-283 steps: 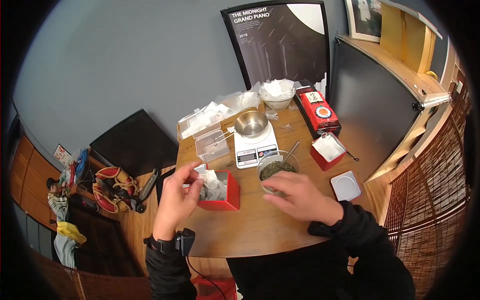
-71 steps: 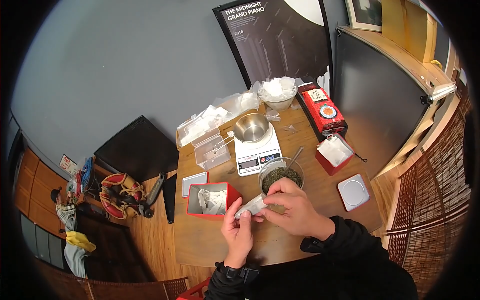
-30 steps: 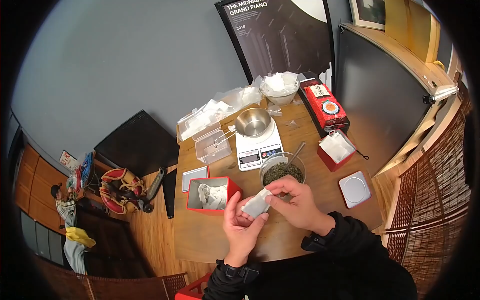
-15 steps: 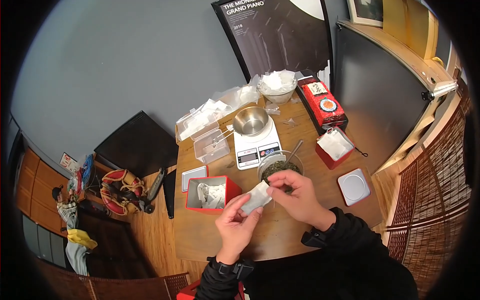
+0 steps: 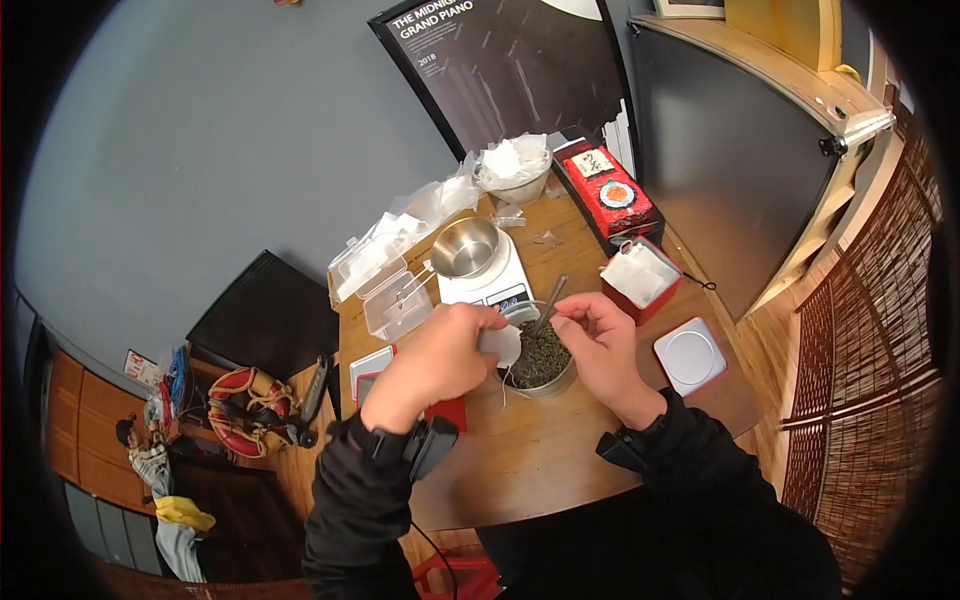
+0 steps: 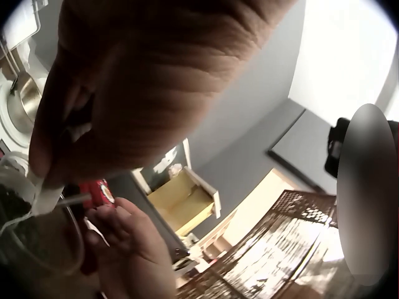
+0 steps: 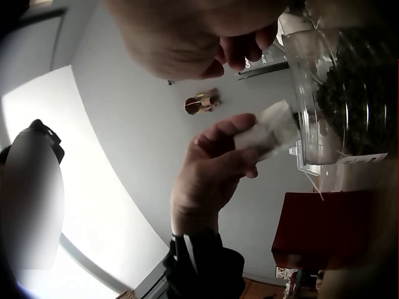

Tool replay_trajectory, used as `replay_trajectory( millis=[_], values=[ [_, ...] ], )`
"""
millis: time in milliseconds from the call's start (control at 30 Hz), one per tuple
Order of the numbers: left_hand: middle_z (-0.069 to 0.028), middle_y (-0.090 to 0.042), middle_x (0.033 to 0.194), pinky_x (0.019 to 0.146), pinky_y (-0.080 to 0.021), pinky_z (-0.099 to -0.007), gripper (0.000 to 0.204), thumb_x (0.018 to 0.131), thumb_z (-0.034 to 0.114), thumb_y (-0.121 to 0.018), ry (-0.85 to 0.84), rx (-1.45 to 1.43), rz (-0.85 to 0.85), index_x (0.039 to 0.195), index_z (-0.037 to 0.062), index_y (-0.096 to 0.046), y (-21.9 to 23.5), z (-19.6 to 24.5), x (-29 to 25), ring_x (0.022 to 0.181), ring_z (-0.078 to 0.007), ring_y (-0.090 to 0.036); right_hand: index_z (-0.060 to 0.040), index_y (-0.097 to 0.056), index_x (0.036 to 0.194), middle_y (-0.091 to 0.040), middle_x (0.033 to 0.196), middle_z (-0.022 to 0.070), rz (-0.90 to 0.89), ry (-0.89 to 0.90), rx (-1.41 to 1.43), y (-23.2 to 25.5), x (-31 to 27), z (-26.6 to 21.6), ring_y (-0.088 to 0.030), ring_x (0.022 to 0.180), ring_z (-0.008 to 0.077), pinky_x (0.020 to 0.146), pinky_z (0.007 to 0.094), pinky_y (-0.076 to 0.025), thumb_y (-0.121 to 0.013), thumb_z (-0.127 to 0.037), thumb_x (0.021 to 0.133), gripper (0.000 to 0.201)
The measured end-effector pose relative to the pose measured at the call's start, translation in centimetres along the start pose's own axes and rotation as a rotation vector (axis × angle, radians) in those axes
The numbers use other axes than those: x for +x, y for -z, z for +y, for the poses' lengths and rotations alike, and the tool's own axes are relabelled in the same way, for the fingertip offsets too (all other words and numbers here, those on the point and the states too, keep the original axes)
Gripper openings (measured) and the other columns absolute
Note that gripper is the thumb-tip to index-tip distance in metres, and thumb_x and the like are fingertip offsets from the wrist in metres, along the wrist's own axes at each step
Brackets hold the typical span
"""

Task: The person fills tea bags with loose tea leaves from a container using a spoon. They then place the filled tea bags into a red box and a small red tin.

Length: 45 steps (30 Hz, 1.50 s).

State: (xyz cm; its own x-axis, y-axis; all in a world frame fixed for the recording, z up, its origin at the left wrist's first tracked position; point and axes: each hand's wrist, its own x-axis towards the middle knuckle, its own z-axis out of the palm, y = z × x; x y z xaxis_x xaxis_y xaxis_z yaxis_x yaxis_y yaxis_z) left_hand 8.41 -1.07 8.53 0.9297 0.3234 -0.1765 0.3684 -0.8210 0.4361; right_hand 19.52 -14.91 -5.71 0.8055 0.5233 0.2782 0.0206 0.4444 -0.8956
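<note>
In the head view my left hand (image 5: 430, 352) pinches a small white tea bag (image 5: 507, 345) at the left rim of a clear bowl (image 5: 545, 392). A thin string (image 5: 504, 392) hangs over the bowl's side. The right wrist view shows the tea bag (image 7: 274, 131) flat between thumb and fingers, beside the bowl's wall (image 7: 302, 75). Dried green leaves (image 5: 541, 362) lie in the bowl, and a metal spoon (image 5: 556, 295) leans in them. My right hand (image 5: 605, 350) has its bent fingertips right at the spoon handle; I cannot tell whether they grip it.
A white scale (image 5: 503, 270) bears a steel cup (image 5: 466, 248). My left arm partly hides a red tin (image 5: 448, 412). To the right are another red tin (image 5: 640, 275) with white bags, a lid (image 5: 690, 355) and a red tea package (image 5: 612, 190). A clear plastic box (image 5: 397, 308) stands at left.
Both hands held the white tea bag between them over the table. Now the left hand alone has it at the bowl, and the right hand is at the spoon. The view has turned.
</note>
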Motion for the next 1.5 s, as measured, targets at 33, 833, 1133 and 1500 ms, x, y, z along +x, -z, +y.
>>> replay_trajectory(
  millis=[33, 833, 1133, 1500],
  values=[
    [-0.0245, -0.071, 0.099, 0.084, -0.054, -0.0392, 0.039, 0.072, -0.002, -0.070, -0.002, 0.001, -0.001, 0.111, -0.0023, -0.069, 0.3, 0.2, 0.6, 0.095, -0.0375, -0.069, -0.0005, -0.066, 0.102, -0.065, 0.089, 0.0009, 0.014, -0.001, -0.008, 0.0, 0.1, 0.1, -0.054, 0.074, 0.0046, 0.067, 0.0214, -0.045, -0.067, -0.004, 0.089, 0.014],
    [-0.0200, -0.073, 0.090, 0.076, -0.055, -0.0333, 0.034, 0.070, -0.004, -0.069, 0.055, -0.012, -0.054, 0.104, -0.0008, -0.073, 1.6, 0.7, 1.9, 0.084, -0.0272, -0.071, -0.0012, -0.067, 0.096, -0.065, 0.081, -0.0004, 0.054, -0.045, -0.064, 0.5, 0.8, 1.3, -0.054, 0.069, 0.0042, 0.062, 0.0218, -0.044, -0.066, -0.005, 0.087, 0.010],
    [-0.0155, -0.073, 0.085, 0.070, -0.053, -0.0321, 0.045, 0.071, -0.003, -0.067, 0.040, -0.034, -0.047, 0.116, 0.0009, -0.070, 1.1, 0.5, 0.9, 0.075, -0.0187, -0.068, -0.0005, -0.066, 0.095, -0.066, 0.081, 0.0006, 0.049, -0.028, -0.064, 0.5, 0.9, 1.7, -0.057, 0.071, 0.0052, 0.062, 0.0225, -0.046, -0.066, -0.005, 0.087, 0.009],
    [-0.0043, -0.067, 0.076, 0.062, -0.049, -0.0267, 0.045, 0.073, -0.004, -0.067, 0.047, -0.116, -0.019, 0.118, 0.0011, -0.070, 0.8, -0.8, 0.1, 0.066, -0.0100, -0.057, -0.0002, -0.066, 0.096, -0.066, 0.081, 0.0009, 0.033, -0.028, -0.048, 0.6, 0.9, 1.7, -0.057, 0.072, 0.0057, 0.063, 0.0229, -0.046, -0.065, -0.004, 0.087, 0.009]
  ],
)
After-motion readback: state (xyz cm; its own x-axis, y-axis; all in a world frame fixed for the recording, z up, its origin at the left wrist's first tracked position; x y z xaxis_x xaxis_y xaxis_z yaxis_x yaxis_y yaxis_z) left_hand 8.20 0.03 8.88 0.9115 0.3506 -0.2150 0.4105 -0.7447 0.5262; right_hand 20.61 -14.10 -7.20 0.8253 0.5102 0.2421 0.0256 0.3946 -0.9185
